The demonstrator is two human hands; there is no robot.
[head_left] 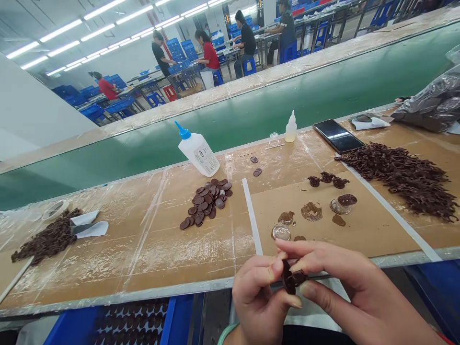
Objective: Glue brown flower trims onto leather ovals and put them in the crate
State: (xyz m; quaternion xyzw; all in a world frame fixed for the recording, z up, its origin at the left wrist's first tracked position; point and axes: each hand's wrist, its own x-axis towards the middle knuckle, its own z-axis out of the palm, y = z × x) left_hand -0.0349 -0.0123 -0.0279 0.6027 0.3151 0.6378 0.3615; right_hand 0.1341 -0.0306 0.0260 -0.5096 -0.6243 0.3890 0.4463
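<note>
I've got my left hand (258,297) and right hand (345,287) both pinching one small brown piece (291,279), just off the surface (143,249).

Bench (143,249) runs left to right, conveyor belt (251,115) directly behind it. Centre of bench: pile of discs (206,201), glue bottle (197,151) just behind it. Far left: small heap (50,239). Right half: dropper bottle (291,127) and phone (338,135) along the back edge, large heap (406,177) at far right, bag (434,103) behind that. Before the near edge, left hand (258,297) and right hand (345,282) meet on a small piece (292,279). Crate (132,321) sits beneath the bench, left of the hands.
</note>
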